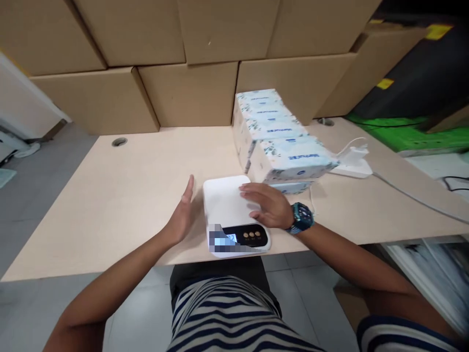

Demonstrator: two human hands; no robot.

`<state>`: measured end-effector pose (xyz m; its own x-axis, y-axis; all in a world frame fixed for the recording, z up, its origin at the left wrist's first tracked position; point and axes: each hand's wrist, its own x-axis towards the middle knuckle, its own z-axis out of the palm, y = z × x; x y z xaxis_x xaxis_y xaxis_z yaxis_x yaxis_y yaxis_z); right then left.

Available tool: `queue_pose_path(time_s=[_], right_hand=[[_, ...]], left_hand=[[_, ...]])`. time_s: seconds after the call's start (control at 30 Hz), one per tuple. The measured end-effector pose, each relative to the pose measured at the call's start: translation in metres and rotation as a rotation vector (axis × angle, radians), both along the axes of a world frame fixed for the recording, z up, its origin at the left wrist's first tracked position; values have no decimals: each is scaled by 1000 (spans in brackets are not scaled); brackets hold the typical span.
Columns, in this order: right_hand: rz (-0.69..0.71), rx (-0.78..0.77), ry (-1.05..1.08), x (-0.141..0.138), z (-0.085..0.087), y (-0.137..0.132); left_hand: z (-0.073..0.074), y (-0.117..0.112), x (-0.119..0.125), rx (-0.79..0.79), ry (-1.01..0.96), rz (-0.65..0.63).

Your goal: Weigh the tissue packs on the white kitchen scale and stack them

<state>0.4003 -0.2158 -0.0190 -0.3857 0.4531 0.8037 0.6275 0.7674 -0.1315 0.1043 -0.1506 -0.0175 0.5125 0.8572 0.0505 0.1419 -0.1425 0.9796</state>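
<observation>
Hands flank a rounded white scale with black panel.

We hold both arms out in front, elbows bent, our left forearm and right forearm slanting inward. Our left hand stands on edge — fingers straight and pointing forward, palm facing inward. Our right hand is turned palm down, fingers loosely extended leftward — its thumb nearer our body.
</observation>
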Motion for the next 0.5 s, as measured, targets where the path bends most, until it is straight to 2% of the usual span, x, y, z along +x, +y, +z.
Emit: queue_pose_path(time_s=[0.13, 0.23, 0.37, 0.43, 0.5], right_hand=[[-34, -75, 145, 7, -3, -6], [-5, -36, 130, 3, 0, -7], [1, 0, 111, -2, -1, -4], [-43, -120, 124, 4, -3, -7], [-165, -310, 181, 19, -4, -15]], left_hand=[[8, -9, 7, 209, -23, -71], [7, -7, 7, 253, 12, -107], [7, 0, 3, 259, 104, -223], [10, 2, 2, 208, 96, -208], [14, 3, 4, 139, 59, -158]])
